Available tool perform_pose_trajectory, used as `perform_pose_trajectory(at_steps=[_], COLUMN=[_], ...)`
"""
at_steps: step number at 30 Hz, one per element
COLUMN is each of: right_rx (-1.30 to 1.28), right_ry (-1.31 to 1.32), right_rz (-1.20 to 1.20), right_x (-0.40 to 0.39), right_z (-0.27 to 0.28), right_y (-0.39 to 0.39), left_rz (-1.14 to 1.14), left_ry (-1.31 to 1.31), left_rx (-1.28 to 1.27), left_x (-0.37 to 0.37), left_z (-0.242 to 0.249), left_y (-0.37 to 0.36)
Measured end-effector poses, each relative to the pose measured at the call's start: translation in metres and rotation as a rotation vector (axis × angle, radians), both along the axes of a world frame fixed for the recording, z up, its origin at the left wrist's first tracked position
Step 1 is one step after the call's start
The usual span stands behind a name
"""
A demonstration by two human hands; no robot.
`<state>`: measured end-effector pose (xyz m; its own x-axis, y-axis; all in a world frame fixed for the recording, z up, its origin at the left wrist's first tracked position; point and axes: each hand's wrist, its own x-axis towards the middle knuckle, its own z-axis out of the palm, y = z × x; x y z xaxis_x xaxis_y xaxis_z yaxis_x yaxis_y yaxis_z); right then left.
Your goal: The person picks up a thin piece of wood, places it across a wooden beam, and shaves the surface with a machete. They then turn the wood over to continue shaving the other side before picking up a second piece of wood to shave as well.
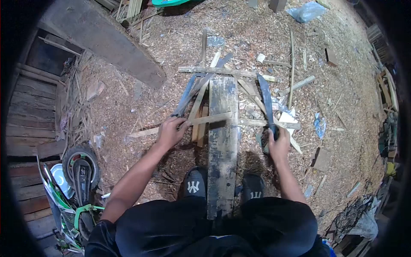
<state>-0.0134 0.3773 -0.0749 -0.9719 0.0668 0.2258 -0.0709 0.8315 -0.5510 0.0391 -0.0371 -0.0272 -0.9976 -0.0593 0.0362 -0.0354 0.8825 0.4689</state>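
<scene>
My left hand (pixel 170 132) is closed around a thin wooden strip (pixel 214 118), whose right end lies over a long weathered plank (pixel 222 150). The strip's other end reaches out to the left of my fist. In my right hand (pixel 279 144) is the dark handle of a machete (pixel 266 96); its blade points away from me, to the right of the plank. The plank runs between my two shoes. At its far end a crosswise wooden stick (pixel 244 73) overlaps slanted slats. A bluish, blade-like piece (pixel 185 98) lies just beyond my left hand.
Wood chips and shavings cover the ground. A thick beam (pixel 107 43) juts in from the upper left. At lower left lies a small green-framed bike with a black wheel (pixel 81 167). A plastic bag (pixel 306 12), wood offcuts (pixel 321 159) and a blue wrapper (pixel 319 125) lie to the right.
</scene>
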Motion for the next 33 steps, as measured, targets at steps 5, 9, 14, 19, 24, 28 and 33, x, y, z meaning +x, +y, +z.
perform_pose_trajectory(at_steps=[5, 9, 14, 19, 24, 28, 33], right_rx=[-0.252, -0.524, -0.759, -0.975, -1.161, -1.095, -0.283], right_ry=[0.064, -0.367, -0.594, -0.660, -0.664, -0.582, -0.047], right_rz=[0.252, 0.318, 0.220, 0.181, 0.143, 0.094, 0.076], right_x=[-0.015, -0.018, -0.026, -0.030, -0.030, -0.032, -0.020], right_z=[0.027, 0.028, 0.024, 0.016, -0.001, 0.005, 0.000], right_y=[-0.031, -0.065, -0.086, -0.083, -0.079, -0.072, -0.035], left_rz=[-0.096, -0.126, -0.157, -0.194, -0.191, -0.185, -0.131], left_ry=[0.164, 0.135, 0.186, 0.215, 0.184, 0.204, 0.152], left_rx=[-0.029, -0.024, 0.011, 0.029, 0.037, 0.044, -0.010], left_x=[-0.004, -0.010, -0.019, -0.018, -0.018, -0.020, -0.021], left_z=[-0.006, -0.003, -0.001, -0.004, -0.004, -0.005, -0.010], left_y=[0.005, 0.014, 0.019, 0.017, 0.020, 0.023, 0.016])
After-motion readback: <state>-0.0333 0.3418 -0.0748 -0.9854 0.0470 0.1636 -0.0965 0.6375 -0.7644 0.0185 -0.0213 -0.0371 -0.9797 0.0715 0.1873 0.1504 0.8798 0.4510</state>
